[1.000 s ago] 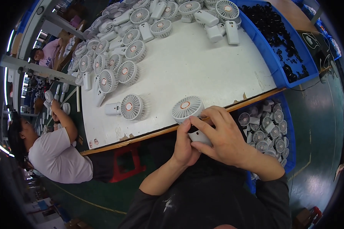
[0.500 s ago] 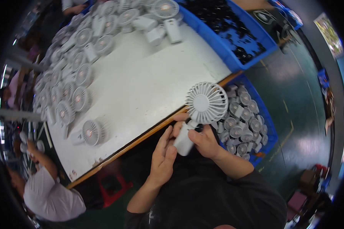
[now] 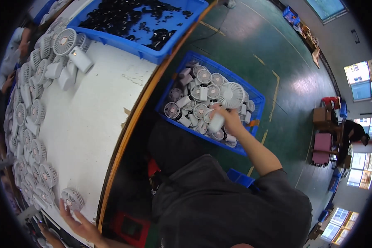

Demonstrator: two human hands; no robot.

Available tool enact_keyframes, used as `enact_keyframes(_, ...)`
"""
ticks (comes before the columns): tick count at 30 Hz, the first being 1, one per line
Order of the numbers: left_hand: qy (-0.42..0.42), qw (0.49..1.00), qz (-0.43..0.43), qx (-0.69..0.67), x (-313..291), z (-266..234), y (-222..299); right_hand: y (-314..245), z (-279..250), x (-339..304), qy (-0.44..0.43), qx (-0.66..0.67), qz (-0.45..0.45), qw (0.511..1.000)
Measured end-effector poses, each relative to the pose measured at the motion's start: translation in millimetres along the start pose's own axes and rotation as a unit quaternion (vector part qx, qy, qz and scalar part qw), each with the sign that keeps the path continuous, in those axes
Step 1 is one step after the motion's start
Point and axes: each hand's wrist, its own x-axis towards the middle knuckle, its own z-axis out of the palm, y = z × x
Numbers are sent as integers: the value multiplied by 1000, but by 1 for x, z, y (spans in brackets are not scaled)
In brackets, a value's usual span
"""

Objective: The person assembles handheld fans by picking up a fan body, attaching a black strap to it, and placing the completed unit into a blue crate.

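My right hand (image 3: 230, 120) grips a white handheld fan (image 3: 231, 95) by its handle, above the blue crate (image 3: 258, 101) on the floor to the right of the table. The fan's round grille points away from me. Under it, the crate is full of similar white fans (image 3: 204, 76), lying every which way. My left hand (image 3: 82, 225) reaches over the near left part of the table with its fingers spread. Its fingertips are at a single white fan (image 3: 72, 199); whether they touch it I cannot tell.
Many white fans (image 3: 38, 151) are heaped along the left of the white table (image 3: 87, 128). A blue tray (image 3: 144, 51) of small black parts stands on its far end. A red stool (image 3: 130, 229) is beneath the near edge. Another person (image 3: 12, 53) is at the far left.
My view has swung to the right. The fan, earlier held at both hands before me, is now over the crate in my right hand alone. My left hand has moved to the table.
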Motion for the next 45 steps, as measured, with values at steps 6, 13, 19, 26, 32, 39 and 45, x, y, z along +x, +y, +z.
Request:
enact_keyframes(6,-99,991,-68,54,-1,-16,-95,130,-222,-2,237,-371,118,890)
enact_keyframes(13,-126,986,-72,83,7,-18,-82,149,-234,-47,173,-546,308,760)
enact_keyframes(19,-162,979,-106,63,11,-29,-90,142,-203,-30,143,-565,210,785)
enact_keyframes(26,-62,962,-238,-121,-19,-36,-66,142,-70,-5,28,-359,-35,932)
enact_keyframes(32,40,813,-165,-557,-44,53,62,-28,155,-83,-339,-116,-130,925)
enact_keyframes(39,83,739,-183,-643,-43,113,124,-31,232,-145,-512,-124,-128,840)
enact_keyframes(45,-211,489,-272,-801,-39,125,60,-61,253,-145,-526,-218,-348,744)
